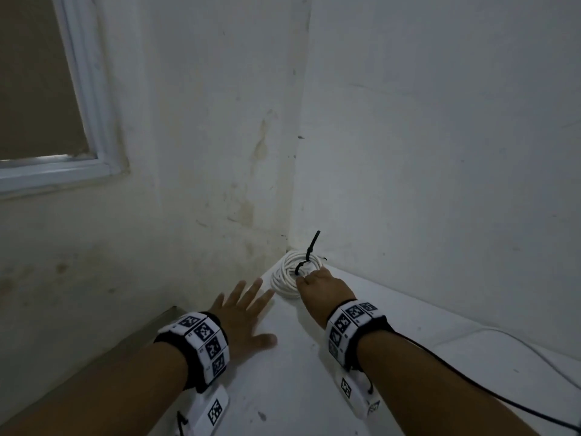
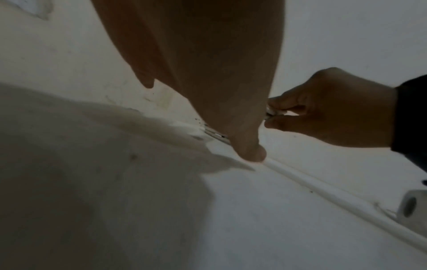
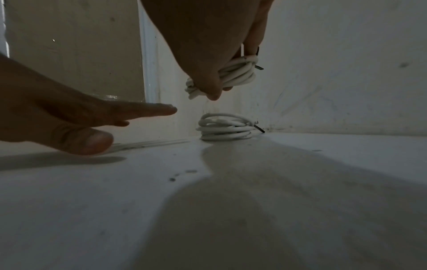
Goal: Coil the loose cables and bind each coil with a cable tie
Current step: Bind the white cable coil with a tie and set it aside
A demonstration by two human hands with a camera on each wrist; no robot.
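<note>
- The right hand (image 1: 325,287) reaches into the far corner and its grip is closed around a coil of white cable (image 3: 238,73).
- The right wrist view shows this held coil up in the air, above a second white coil (image 3: 225,127) that lies flat on the white surface (image 1: 283,388).
- The second coil sits right in the corner where the 2 walls meet.
- A black cable tie (image 1: 309,250) is wrapped around the held coil, and its long tail sticks up past the fingers.
- The coil on the surface has a short dark tie end (image 3: 259,128) poking out on its right side.
- The left hand (image 1: 243,313) is spread flat with straight fingers, near the surface's left edge, and holds nothing.
- The left hand is just to the left of the coils and does not touch them.
- In the left wrist view the left hand's own fingers block most of the coils.
- A loose white cable (image 1: 515,344) runs along the surface by the right wall, well apart from the coils.
- In the left wrist view a small white roll with a hole in it (image 2: 411,206) shows at the right edge, near that loose cable.
- A thin black wire (image 1: 471,385) runs along the right arm.
- Both wrists wear bands with black and white square marks (image 1: 204,341).
- A window with a pale frame (image 1: 91,121) is set in the left wall (image 1: 188,152), which has brown stains.
</note>
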